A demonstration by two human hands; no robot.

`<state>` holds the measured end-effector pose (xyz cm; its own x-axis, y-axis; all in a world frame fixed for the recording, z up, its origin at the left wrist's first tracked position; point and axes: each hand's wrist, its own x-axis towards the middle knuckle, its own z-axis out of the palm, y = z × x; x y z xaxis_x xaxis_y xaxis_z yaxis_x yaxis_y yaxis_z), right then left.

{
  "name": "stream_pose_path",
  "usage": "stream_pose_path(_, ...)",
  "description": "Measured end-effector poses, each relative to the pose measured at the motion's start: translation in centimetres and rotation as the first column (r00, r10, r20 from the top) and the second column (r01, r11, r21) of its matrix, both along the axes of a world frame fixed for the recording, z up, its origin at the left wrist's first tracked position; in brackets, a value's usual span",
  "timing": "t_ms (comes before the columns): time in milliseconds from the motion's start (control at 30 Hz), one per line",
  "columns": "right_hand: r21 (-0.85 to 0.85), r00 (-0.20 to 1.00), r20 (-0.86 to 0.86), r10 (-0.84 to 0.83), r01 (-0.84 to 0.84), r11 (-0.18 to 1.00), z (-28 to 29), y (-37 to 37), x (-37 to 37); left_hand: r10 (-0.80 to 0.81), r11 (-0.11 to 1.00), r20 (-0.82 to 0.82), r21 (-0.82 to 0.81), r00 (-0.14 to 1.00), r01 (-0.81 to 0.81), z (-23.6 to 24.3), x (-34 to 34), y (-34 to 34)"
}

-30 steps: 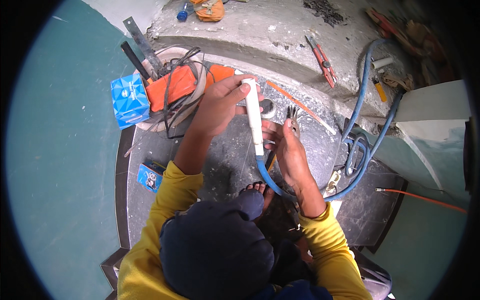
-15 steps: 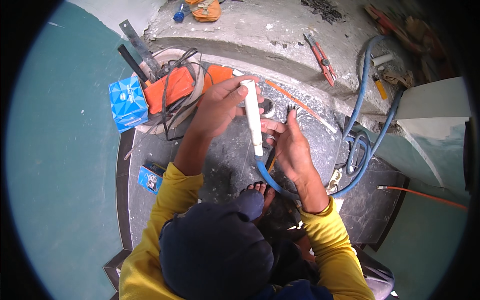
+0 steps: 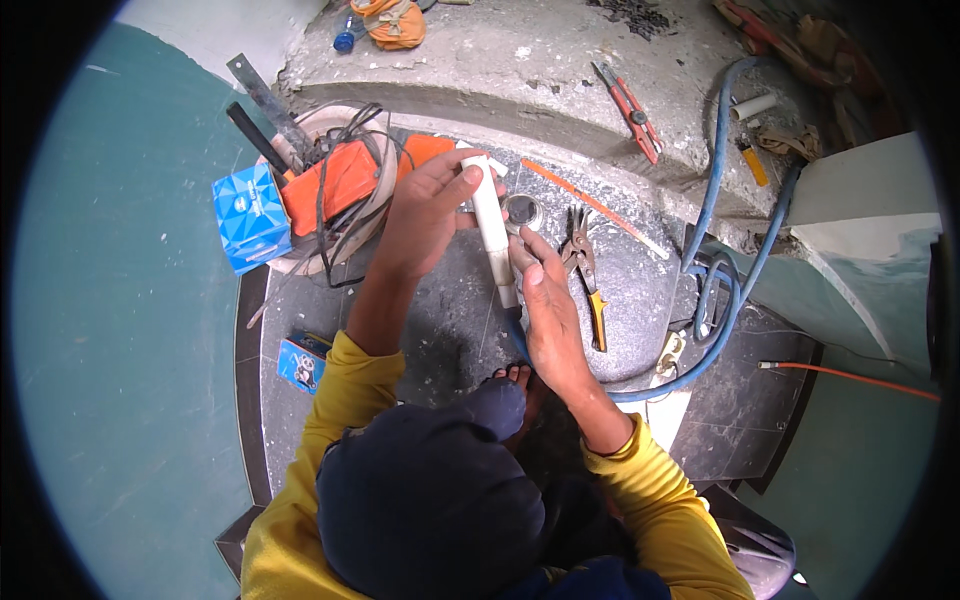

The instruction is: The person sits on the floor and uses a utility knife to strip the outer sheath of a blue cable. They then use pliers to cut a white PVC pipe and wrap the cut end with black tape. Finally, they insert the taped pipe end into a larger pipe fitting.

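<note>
My left hand [image 3: 418, 215] is closed around the upper part of a white plastic pipe [image 3: 489, 213], thumb lying along its near side. The pipe tilts, its upper end leaning left, and a blue hose [image 3: 516, 333] leads off from its lower end. Close along the pipe's lower half is my right hand [image 3: 556, 320], fingers stretched out and not wrapped round it. Whether those fingers touch the pipe I cannot tell. Behind the pipe's top shows a small white piece [image 3: 497, 169]. A round tin [image 3: 523, 211] and metal snips [image 3: 585, 262] lie beyond my right hand.
At the left are a blue box [image 3: 250, 218], a bucket of tools with an orange case [image 3: 332, 186], and a smaller blue box [image 3: 301, 364]. Red-handled cutters [image 3: 634, 116] lie on the concrete step. The hose coils at the right near a power socket strip [image 3: 669, 354].
My right hand has moved left and down, closer alongside the pipe, uncovering the snips behind it. The pipe has shifted slightly left, still in my left hand.
</note>
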<state>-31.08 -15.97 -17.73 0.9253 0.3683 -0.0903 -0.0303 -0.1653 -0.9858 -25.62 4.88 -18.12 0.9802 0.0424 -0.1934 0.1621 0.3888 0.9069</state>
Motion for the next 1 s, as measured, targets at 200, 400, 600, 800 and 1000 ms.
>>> stream_pose_path(200, -0.150, 0.985, 0.171, -0.016, 0.042, 0.988, -0.7, 0.3, -0.7, 0.043, 0.999, -0.012, 0.012, 0.999, -0.042, 0.2, 0.1, -0.1)
stream_pose_path(400, -0.172, 0.940, 0.341, 0.007, 0.056, 0.983, 0.0, 0.7, -1.6, 0.075, 0.997, -0.021, -0.011, 0.997, -0.075, -0.1, 0.2, -0.3)
stream_pose_path(600, -0.345, 0.835, 0.527, 0.159, 0.039, 0.938, 0.1, 0.4, -1.6, 0.108, 0.994, -0.052, 0.019, 0.993, -0.107, 0.0, 0.3, -0.3)
stream_pose_path(800, -0.513, 0.761, 0.593, 0.262, 0.107, 0.851, 0.4, -0.1, -0.7, 0.113, 0.993, -0.082, 0.032, 0.990, -0.111, -0.3, 0.3, -0.1)
stream_pose_path(1000, -0.548, 0.731, 0.617, 0.292, 0.133, 0.826, -0.1, -1.2, 0.8, 0.108, 0.994, -0.095, 0.028, 0.990, -0.106, -0.3, 0.2, 0.1)
